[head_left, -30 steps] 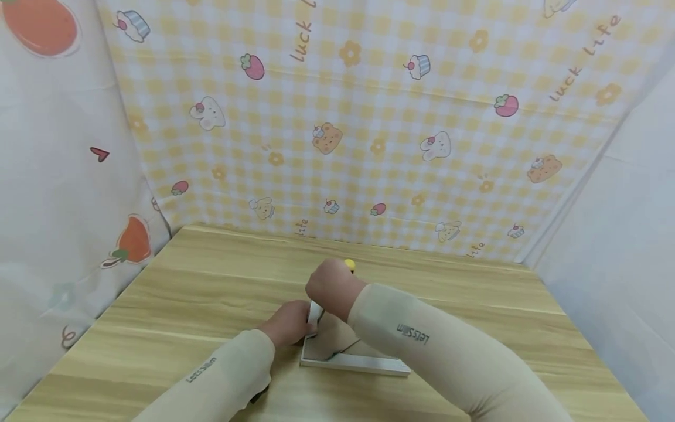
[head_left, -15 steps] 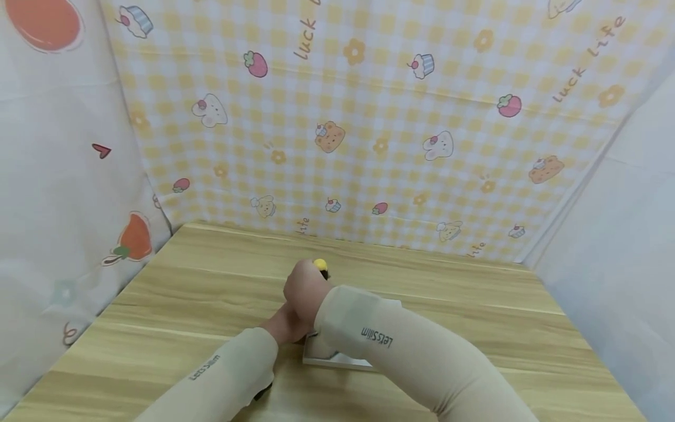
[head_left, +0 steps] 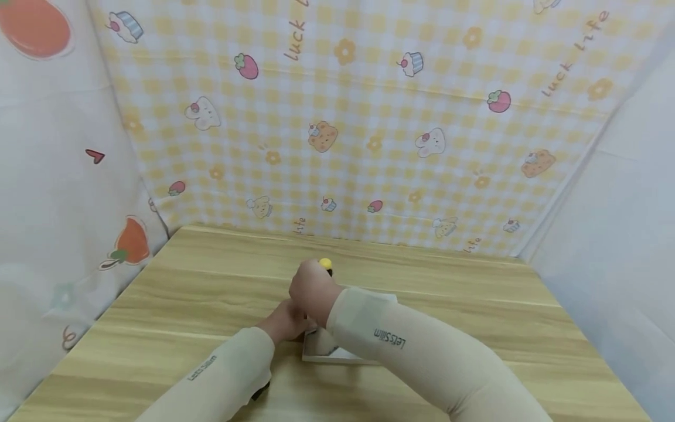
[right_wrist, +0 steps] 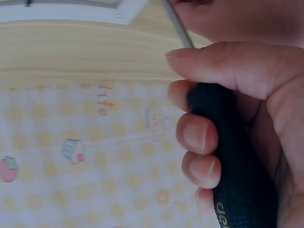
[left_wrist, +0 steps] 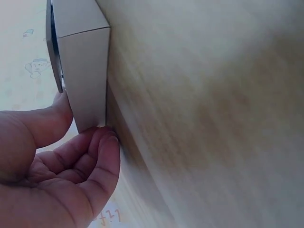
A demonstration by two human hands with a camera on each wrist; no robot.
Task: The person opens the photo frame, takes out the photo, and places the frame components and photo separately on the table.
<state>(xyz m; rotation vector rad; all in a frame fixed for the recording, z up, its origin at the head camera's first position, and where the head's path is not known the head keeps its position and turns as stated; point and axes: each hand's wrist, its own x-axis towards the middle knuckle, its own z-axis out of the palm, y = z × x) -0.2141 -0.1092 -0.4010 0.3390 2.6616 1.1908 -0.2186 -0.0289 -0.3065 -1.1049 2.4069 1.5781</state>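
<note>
A screwdriver with a black handle [right_wrist: 232,156] and a thin metal shaft [right_wrist: 179,23] is gripped in my right hand [head_left: 312,288]; its yellow end [head_left: 325,264] shows past the fist in the head view. The tip is hidden by my hands. My left hand [head_left: 285,320] pinches the left edge of a flat white frame [head_left: 343,356], thumb above and curled fingers below, close to a corner in the left wrist view. A thin dark-edged panel [left_wrist: 53,47] lies along the frame's upper face. My right forearm covers much of the frame in the head view.
The frame rests on a wooden table [head_left: 221,264]. Behind it hangs a yellow checked cloth [head_left: 369,117], with pale sheets at left and right. A small black object [head_left: 261,391] shows beside my left sleeve.
My right hand and the screwdriver have moved left, over my left hand, then slightly back to the right. The left hand stays at the frame's left edge.
</note>
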